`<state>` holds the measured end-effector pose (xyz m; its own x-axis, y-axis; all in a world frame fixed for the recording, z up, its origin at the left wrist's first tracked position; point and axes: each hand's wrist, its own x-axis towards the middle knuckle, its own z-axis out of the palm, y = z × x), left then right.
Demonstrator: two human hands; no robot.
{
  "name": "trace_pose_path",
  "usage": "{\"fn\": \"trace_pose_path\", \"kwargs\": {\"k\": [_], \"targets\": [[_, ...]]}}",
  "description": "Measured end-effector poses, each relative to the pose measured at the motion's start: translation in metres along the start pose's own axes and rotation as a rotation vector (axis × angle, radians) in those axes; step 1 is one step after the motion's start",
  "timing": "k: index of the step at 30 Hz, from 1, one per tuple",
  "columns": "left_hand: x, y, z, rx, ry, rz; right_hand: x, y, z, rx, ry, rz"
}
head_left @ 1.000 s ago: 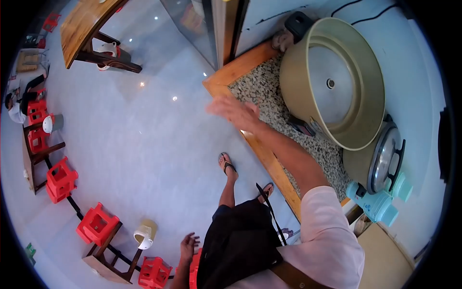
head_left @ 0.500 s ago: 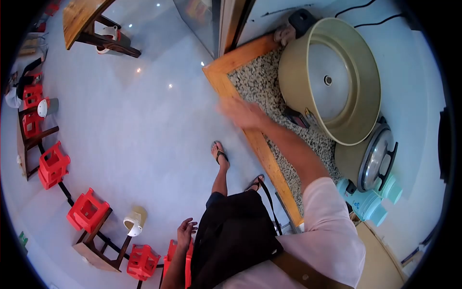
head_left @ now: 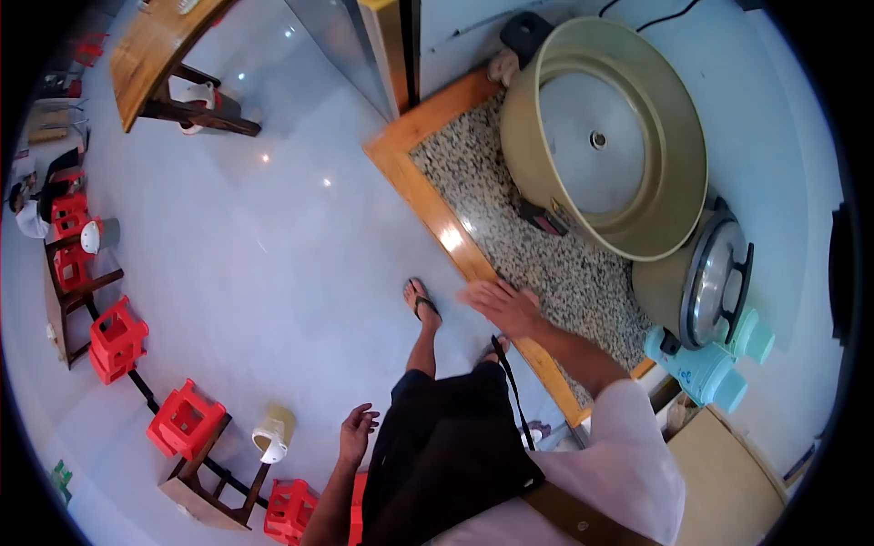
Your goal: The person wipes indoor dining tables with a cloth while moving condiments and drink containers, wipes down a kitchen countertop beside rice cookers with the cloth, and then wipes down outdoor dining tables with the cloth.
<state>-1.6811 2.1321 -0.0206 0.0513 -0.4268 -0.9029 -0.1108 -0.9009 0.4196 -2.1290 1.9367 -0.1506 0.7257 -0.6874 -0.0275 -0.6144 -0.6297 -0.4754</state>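
My right hand (head_left: 503, 306) lies palm down at the wooden edge (head_left: 417, 196) of a speckled stone counter (head_left: 569, 273). Its fingers are stretched out and it holds nothing; whether it presses on the wood or hovers just above, I cannot tell. Above it on the counter stands a large round tan pot (head_left: 598, 136), uncovered, with a small knob in its metal bottom. A lidded cooker (head_left: 715, 282) is tucked beside the pot. At my side hangs my left hand (head_left: 359, 433), bare, its fingers loosely bent and apart. A black apron (head_left: 446, 455) covers my front.
Light blue flasks (head_left: 699, 369) stand past the cooker. Along the left are red stools (head_left: 187, 419), dark-legged tables and a tan bucket (head_left: 273, 431). A wooden table (head_left: 159, 55) stands at the upper left. A person (head_left: 36, 205) is at the far left.
My right hand has moved along the counter edge toward my body. The view has shifted, with the pot a little higher and further left. My left hand still hangs at my side.
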Motion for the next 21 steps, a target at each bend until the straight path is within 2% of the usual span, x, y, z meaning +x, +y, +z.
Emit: {"fn": "trace_pose_path", "kwargs": {"k": [4, 7, 10, 12, 14, 16, 17, 19, 21], "targets": [[0.024, 0.047, 0.014, 0.033, -0.038, 0.060, 0.045, 0.009, 0.006, -0.219, -0.044, -0.011], [0.032, 0.052, 0.017, -0.015, -0.017, 0.098, 0.179, 0.045, -0.017, -0.388, -0.032, -0.070], [0.026, 0.025, 0.008, -0.102, 0.029, 0.118, 0.298, 0.078, -0.036, -0.228, 0.188, -0.059], [0.018, 0.014, 0.000, -0.004, 0.071, 0.092, 0.347, 0.085, -0.055, -0.112, 0.313, -0.015], [0.013, 0.014, -0.005, 0.019, 0.128, 0.077, 0.359, 0.086, -0.066, 0.032, 0.369, 0.058], [0.021, 0.006, -0.008, -0.002, 0.156, 0.091, 0.349, 0.059, -0.091, 0.044, 0.446, 0.286], [0.024, 0.006, -0.008, 0.016, 0.131, 0.097, 0.338, 0.057, -0.089, -0.093, 0.575, 0.284], [0.036, 0.018, -0.004, 0.023, 0.072, 0.093, 0.297, 0.059, -0.067, -0.213, 0.509, 0.440], [0.054, 0.027, 0.002, 0.076, 0.063, 0.159, 0.249, 0.052, -0.063, -0.150, 0.505, 0.475]]}}
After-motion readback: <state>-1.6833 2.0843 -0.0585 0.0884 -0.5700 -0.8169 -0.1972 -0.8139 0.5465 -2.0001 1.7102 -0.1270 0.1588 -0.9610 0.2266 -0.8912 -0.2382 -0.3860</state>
